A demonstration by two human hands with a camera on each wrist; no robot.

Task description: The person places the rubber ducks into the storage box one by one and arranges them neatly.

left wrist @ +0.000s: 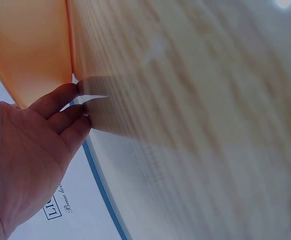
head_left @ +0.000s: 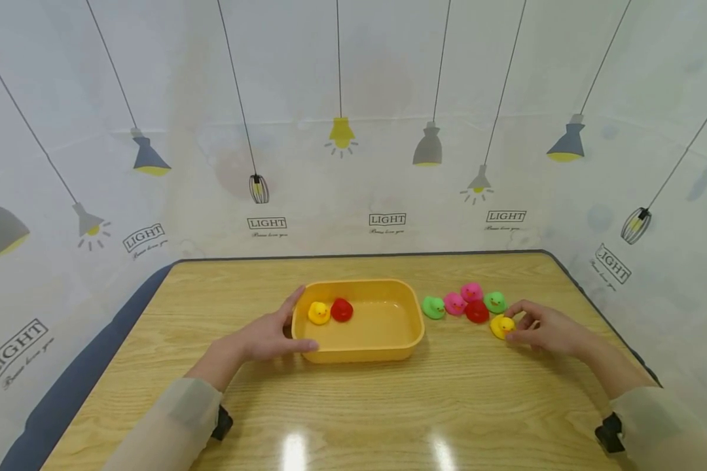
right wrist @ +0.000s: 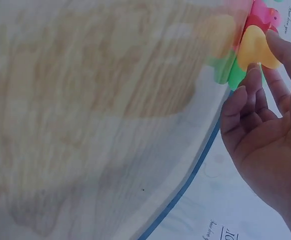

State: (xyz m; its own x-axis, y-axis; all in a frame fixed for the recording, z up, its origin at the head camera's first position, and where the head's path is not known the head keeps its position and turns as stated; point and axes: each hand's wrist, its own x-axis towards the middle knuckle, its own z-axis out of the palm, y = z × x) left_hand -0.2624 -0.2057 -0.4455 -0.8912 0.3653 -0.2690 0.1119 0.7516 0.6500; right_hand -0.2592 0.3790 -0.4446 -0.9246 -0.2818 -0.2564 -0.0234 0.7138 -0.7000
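A yellow plastic tub point(head_left: 359, 354) stands on the table with a yellow rubber duck point(head_left: 319, 313) and a red rubber duck point(head_left: 342, 310) inside at its left. My left hand point(head_left: 271, 333) holds the tub's left end, thumb over the front rim and index finger at the back corner; the other fingers lie outside, low by the tabletop. Over at the right, my right hand point(head_left: 544, 327) pinches another yellow rubber duck point(head_left: 501, 326) between thumb and fingers, at table level. In the right wrist view this yellow duck point(right wrist: 253, 47) sits between the thumb and the fingertips.
Between the tub and my right hand lie green ducks point(head_left: 433, 307) point(head_left: 495, 301), pink ducks point(head_left: 455, 303) point(head_left: 472, 292) and a red duck point(head_left: 477, 312), close together. The wooden table point(head_left: 353, 405) ends at a dark edge against a printed curtain point(head_left: 330, 196).
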